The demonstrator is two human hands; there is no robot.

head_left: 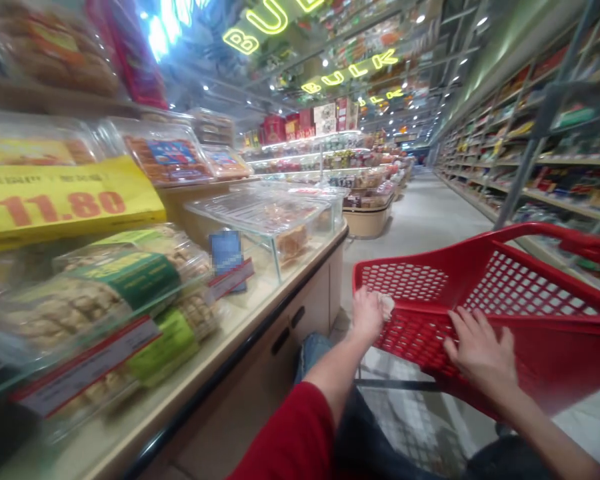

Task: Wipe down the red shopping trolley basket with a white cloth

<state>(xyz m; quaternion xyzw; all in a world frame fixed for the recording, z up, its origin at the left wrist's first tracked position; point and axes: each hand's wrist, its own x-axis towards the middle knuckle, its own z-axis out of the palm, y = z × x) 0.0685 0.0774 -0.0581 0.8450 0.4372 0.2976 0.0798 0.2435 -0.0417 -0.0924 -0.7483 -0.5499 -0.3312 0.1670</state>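
Observation:
A red plastic shopping cart basket [530, 293] stands in front of me in a store aisle. My left hand [366, 315] is closed around the basket's near left rim, with something small and whitish showing by its fingers. My right hand [480, 350] lies on the basket's near mesh wall with its fingers spread flat. A red sleeve covers my left upper arm.
A glass-fronted display counter [260, 293] runs along my left, filled with packaged biscuits [125, 287] and a yellow 11.80 price sign [65, 203]. Shelving [530, 160] lines the right side. The aisle floor [425, 213] stretches ahead between them.

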